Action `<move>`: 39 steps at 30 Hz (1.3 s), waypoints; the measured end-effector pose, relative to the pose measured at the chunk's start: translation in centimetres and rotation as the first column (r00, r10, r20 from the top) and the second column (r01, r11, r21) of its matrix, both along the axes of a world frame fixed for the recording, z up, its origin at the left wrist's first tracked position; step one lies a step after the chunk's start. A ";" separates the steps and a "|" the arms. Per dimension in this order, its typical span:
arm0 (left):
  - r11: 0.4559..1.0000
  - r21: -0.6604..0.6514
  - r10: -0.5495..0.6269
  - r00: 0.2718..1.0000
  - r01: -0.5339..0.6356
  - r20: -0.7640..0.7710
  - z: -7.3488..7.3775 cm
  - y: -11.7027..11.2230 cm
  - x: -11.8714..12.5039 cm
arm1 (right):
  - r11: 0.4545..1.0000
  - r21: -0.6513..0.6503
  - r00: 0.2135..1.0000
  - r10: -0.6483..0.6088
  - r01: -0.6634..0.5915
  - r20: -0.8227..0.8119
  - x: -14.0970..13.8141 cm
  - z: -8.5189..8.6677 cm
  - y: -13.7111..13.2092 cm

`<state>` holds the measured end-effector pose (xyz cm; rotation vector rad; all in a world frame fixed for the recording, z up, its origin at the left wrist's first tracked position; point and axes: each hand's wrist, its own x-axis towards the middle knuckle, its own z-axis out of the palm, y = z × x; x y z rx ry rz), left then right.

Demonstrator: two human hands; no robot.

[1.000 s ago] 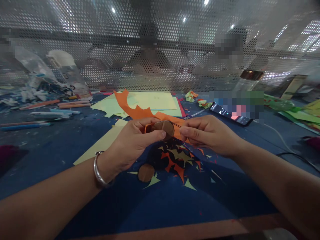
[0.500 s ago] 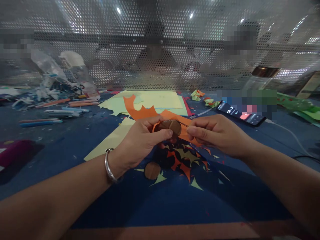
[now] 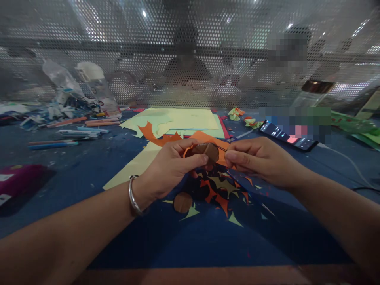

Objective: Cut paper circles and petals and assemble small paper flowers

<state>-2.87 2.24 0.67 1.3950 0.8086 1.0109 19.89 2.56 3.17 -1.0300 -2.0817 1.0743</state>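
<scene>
Pinched between the thumb and fingers of my left hand (image 3: 178, 162) is a round brown cardboard disc (image 3: 209, 152). An orange paper strip (image 3: 157, 136) with a scalloped edge lies against the disc and curls out to the left behind my hand. My right hand (image 3: 252, 158) is closed on a thin dark tool (image 3: 221, 149), whose tip reaches the disc's right edge; its kind is hidden by my fingers. A second cardboard disc (image 3: 182, 202) lies flat on the blue table below. Orange and pale green paper scraps (image 3: 222, 184) are scattered under my hands.
Pale yellow-green paper sheets (image 3: 192, 117) lie behind my hands. A lit phone (image 3: 286, 136) with a cable is at right, near crumpled paper flowers (image 3: 234, 114). Pens (image 3: 53, 145), a bottle (image 3: 101, 91) and a magenta pouch (image 3: 23, 180) stand at left. A perforated metal screen (image 3: 148, 51) rises behind.
Both hands, with the disc and the thin tool, stay in nearly the same pose. The orange strip's free end has swung down and left. The whole view has shifted slightly.
</scene>
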 end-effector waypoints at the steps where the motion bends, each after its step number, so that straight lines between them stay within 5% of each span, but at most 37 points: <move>1: 1.000 -0.003 0.000 1.000 0.000 0.002 0.0 0.0 0.0 | 1.000 0.001 1.000 0.002 -0.002 0.001 0.0 0.0 0.0; 20: 0.997 0.077 0.004 0.995 0.004 -0.101 0.3 0.5 -0.4 | 0.998 0.067 0.998 -0.014 0.010 0.068 0.0 0.4 0.0; 39: 0.997 -0.044 -0.070 0.995 0.067 -0.074 0.6 0.6 -0.5 | 0.995 0.095 0.991 -0.027 0.015 0.131 0.0 0.2 0.3</move>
